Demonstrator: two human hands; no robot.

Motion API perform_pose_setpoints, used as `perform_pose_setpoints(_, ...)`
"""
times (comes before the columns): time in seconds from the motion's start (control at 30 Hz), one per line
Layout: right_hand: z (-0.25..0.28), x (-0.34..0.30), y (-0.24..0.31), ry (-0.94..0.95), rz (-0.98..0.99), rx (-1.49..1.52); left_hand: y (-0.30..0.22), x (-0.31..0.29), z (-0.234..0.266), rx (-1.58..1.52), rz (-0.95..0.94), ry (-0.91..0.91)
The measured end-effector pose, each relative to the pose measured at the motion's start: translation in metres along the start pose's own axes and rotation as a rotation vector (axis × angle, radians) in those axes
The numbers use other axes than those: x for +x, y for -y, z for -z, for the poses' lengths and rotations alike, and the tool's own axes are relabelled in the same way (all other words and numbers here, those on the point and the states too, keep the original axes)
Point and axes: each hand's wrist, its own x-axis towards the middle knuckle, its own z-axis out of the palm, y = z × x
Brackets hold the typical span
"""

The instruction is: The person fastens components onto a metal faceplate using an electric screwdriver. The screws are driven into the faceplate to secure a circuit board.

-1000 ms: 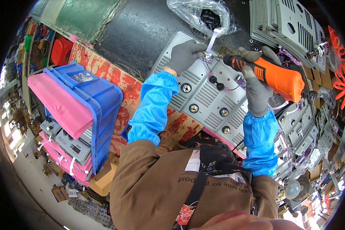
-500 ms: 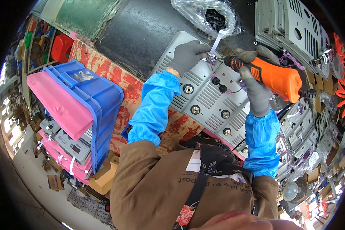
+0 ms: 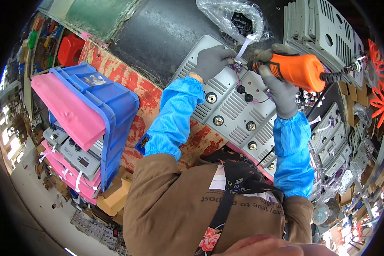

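Note:
Orange-and-black power screwdriver (image 3: 302, 71) lies in my right hand (image 3: 282, 94), which wears a grey glove and wraps round its body. Its black nose points left at a small wired part (image 3: 237, 66) on a grey metal panel (image 3: 222, 81). My left hand (image 3: 211, 64), also gloved, has its fingers drawn together beside that part; what they pinch is hidden. A white ribbon cable (image 3: 243, 49) runs from there toward a clear plastic bag (image 3: 232, 10) with a black piece in it. Neighbouring slotted panels carry brass-centred round terminals (image 3: 218, 121). Two black round pieces on wires (image 3: 245, 93) rest on the panels.
Slotted grey panels (image 3: 328, 30) stand stacked at the far right. On the left, a blue crate (image 3: 119, 106) sits beside pink foam sheeting (image 3: 66, 109) and grey devices (image 3: 81, 158). More panels (image 3: 333, 138) lie at right. An orange coiled hose (image 3: 382, 94) hangs at the right edge.
The screwdriver's rear end has swung away from me and slightly left, so its body lies more level across the view. My left hand stays beside the wired part.

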Motion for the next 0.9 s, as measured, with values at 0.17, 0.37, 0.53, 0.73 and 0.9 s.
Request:
perform_pose_setpoints(0.17, 0.0, 0.003, 0.012, -0.024, -0.012, 0.11, 0.015, 0.003, -0.006, -0.017, 0.0, -0.004)
perform_pose_setpoints(0.37, 0.02, -0.029, 0.032, -0.052, 0.271, 0.158, -0.01, -0.034, 0.037, -0.791, 0.342, -0.019)
perform_pose_setpoints(0.53, 0.02, -0.049, 0.036, 0.028, 0.437, 0.225, -0.005, -0.085, 0.005, -1.394, 0.392, -0.116)
perform_pose_setpoints(0.73, 0.002, -0.064, 0.041, 0.086, 0.428, 0.253, -0.03, -0.104, -0.021, -1.336, 0.538, -0.019)
perform_pose_setpoints(0.9, -0.002, -0.07, 0.042, 0.102, 0.433, 0.307, -0.028, -0.101, -0.03, -1.501, 0.49, 0.102)
